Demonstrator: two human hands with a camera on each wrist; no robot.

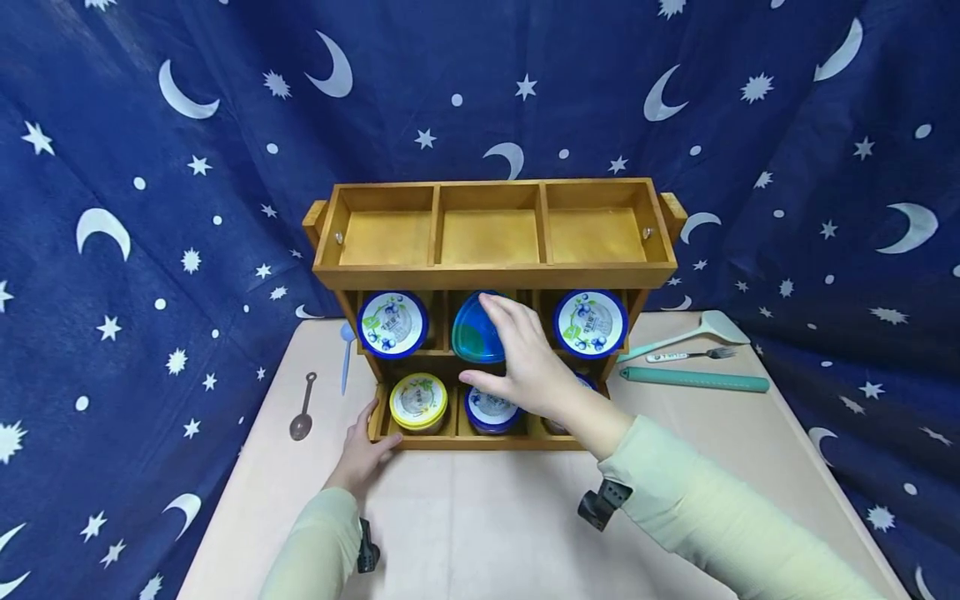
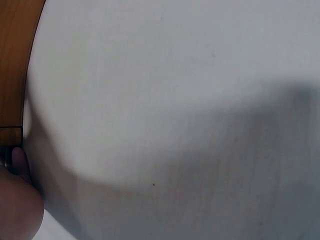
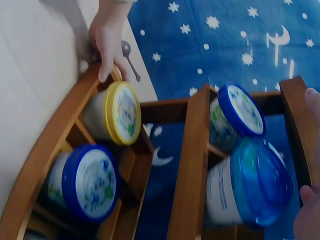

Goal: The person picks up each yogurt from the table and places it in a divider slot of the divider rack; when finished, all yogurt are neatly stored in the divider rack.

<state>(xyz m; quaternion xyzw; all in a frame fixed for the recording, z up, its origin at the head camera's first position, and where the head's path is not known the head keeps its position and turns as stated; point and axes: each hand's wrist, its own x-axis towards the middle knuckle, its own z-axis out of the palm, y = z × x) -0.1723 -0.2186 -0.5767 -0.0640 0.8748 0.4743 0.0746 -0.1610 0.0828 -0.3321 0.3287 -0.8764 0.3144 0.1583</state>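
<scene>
A tub with a see-through blue lid (image 1: 471, 331) stands in the middle compartment of a wooden rack's (image 1: 495, 277) second tier. My right hand (image 1: 528, 358) is over it, thumb and fingers spread apart. In the right wrist view, a narrow gap shows between those fingertips (image 3: 306, 194) and the tub (image 3: 262, 185). My left hand (image 1: 362, 450) holds the rack's lower left front corner, thumb over the front board. Beside that hand sits a yellow-lidded tub (image 1: 418, 401). The left wrist view catches only part of the left hand (image 2: 19, 200) at the wood's edge.
Blue-rimmed tubs (image 1: 392, 324) flank the middle one, with more tubs (image 1: 491, 410) in the bottom tier. To the left lie a brown spoon (image 1: 302, 423) and a blue spoon (image 1: 347, 337). A spatula (image 1: 712, 327), a fork (image 1: 690, 355) and a teal strip (image 1: 693, 379) lie right.
</scene>
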